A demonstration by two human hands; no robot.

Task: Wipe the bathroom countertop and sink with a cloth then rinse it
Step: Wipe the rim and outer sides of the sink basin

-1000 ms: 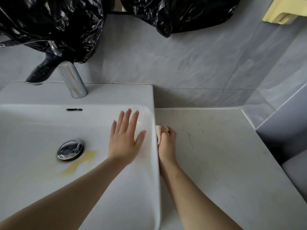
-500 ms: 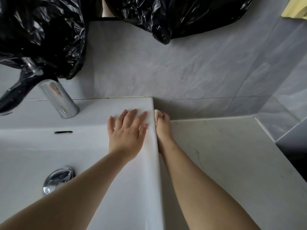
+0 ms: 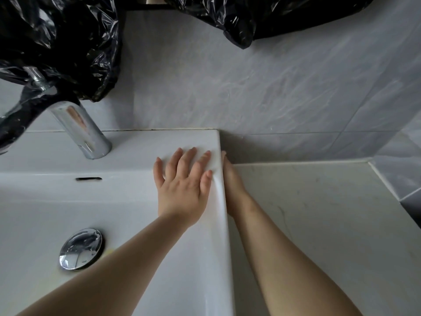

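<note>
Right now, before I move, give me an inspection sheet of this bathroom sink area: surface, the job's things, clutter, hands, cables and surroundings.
Surface: pale countertop with faint dark marks; white sink standing higher beside it.
Job's things: cloth not clearly visible; chrome tap; chrome drain plug in the basin, faint yellow tint beside it.
Clutter: one black bag draped over the tap, another black bag hanging at the top.
Hands: left hand flat on the sink's back right corner, fingers straight; right hand low against the sink's outer side, its fingers mostly hidden.
Cables: nothing seen.
Surroundings: grey tiled wall.
</note>
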